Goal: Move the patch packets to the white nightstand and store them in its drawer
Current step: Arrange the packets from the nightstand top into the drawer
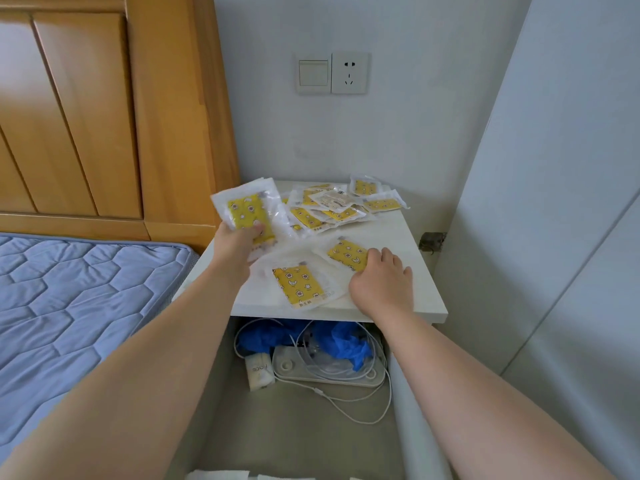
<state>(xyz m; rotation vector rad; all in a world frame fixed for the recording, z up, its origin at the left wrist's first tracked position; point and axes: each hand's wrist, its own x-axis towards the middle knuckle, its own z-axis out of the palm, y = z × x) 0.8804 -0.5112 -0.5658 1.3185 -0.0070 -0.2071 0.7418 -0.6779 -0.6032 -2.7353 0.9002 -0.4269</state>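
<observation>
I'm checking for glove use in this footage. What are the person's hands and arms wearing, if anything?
Nothing visible. The left hand and right hand are bare, with no gloves, rings or watch showing. Both forearms are uncovered to the frame's edge, so no sleeves appear.

Home bedroom — mattress (69, 306), wooden headboard (104, 109), white nightstand (398, 237).

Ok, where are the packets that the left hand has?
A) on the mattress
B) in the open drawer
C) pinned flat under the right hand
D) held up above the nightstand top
D: the left hand grips its packets, raised clear of the white nightstand top.
</observation>
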